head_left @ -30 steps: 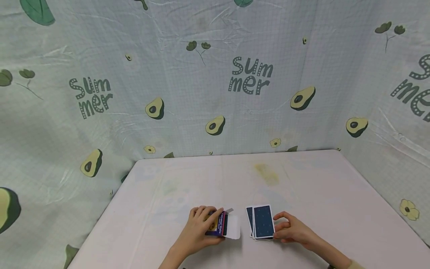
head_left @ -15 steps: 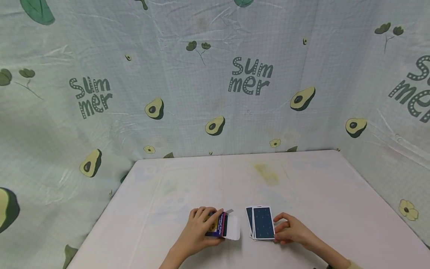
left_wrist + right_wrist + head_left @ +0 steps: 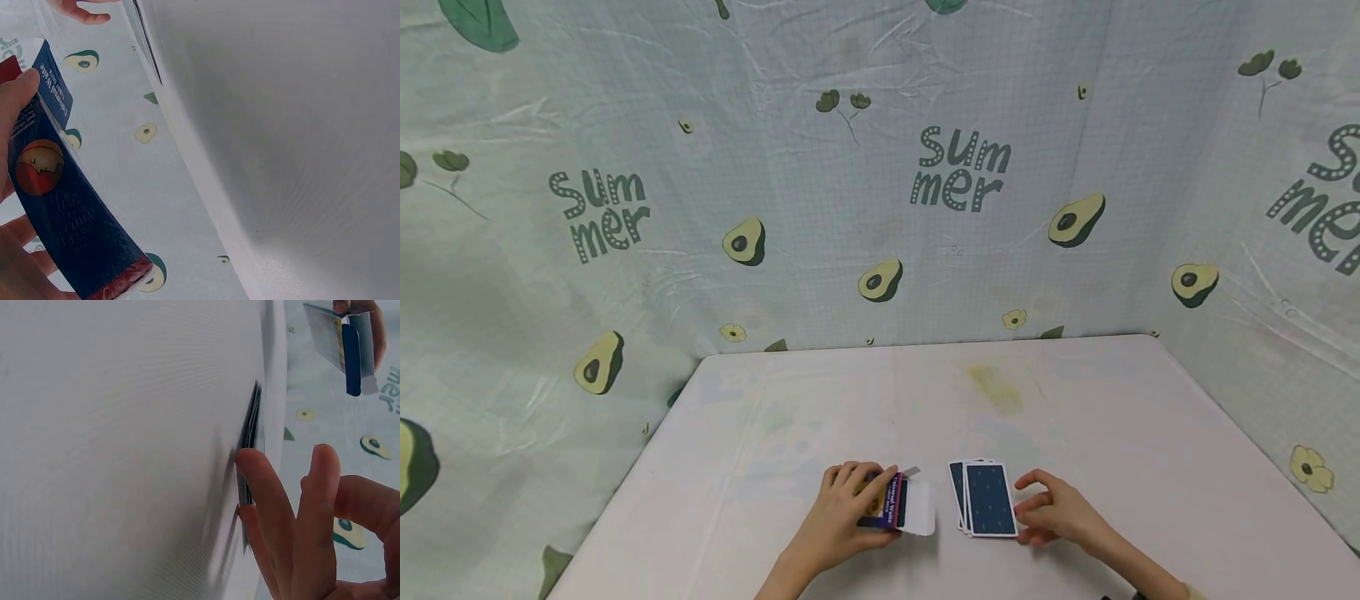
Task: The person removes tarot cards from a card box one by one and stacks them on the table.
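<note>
My left hand [image 3: 842, 512] grips a dark blue tarot card box [image 3: 75, 206], with "Universal Waite" lettering. Its end faces right and its white flap [image 3: 920, 510] hangs out. Between the hands, a small, uneven pile of dark blue-backed, white-edged cards [image 3: 991, 500] lies flat on the table. The top card is skewed against those under it, which peek out at the left. Close at the pile's right edge is my right hand [image 3: 1056, 512], fingers loosely bent and gripping nothing. In the right wrist view, its lower fingertips [image 3: 250, 464] meet the side of the pile.
A pale cloth covers the table [image 3: 820, 400], with a yellowish stain [image 3: 996, 389] toward the back. Behind and at both sides hangs a light curtain [image 3: 820, 192] printed with avocados and "summer" lettering.
The top card has shifted slightly toward me and to the right, covering the card edges below it. My right hand has eased slightly right. My left hand and the box stay in place.
</note>
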The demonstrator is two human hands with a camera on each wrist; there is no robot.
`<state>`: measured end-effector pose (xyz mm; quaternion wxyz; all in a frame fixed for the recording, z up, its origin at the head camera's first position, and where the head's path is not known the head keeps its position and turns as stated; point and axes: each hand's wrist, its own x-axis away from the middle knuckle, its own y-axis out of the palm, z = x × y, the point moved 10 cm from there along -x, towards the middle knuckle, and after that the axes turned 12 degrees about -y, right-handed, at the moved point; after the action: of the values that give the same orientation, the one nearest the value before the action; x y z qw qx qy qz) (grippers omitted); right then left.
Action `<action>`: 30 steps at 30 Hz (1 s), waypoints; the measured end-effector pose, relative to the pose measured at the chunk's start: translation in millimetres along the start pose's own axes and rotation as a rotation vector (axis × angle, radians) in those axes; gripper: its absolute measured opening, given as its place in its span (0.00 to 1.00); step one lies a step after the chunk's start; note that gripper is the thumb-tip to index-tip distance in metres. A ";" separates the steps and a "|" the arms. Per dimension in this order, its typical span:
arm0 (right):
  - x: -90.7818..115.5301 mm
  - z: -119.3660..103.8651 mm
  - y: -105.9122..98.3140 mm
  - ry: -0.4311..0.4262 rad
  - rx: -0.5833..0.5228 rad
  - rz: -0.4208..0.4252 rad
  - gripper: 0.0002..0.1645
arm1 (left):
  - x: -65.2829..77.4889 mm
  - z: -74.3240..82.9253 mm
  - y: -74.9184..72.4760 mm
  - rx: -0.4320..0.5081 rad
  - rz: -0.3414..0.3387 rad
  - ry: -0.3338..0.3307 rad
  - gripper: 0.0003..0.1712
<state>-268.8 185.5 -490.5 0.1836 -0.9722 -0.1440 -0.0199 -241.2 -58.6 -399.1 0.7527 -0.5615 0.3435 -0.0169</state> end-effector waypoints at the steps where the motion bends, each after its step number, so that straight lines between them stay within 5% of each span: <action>1: 0.1 0.1 -0.9 0.007 0.007 0.004 0.25 | 0.1 0.1 0.0 0.000 0.000 0.000 0.46; 16: -5.4 -9.2 0.4 -0.100 -0.072 -0.060 0.28 | -2.0 3.5 -1.3 -0.002 0.002 0.012 0.46; 30: -10.6 -41.4 24.5 -0.209 -0.192 -0.160 0.27 | -5.8 8.7 7.6 -0.016 -0.078 -0.003 0.45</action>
<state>-271.3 145.8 -461.6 0.0715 -0.9675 -0.2367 0.0532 -243.7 -46.2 -401.5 0.7474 -0.5805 0.3203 -0.0427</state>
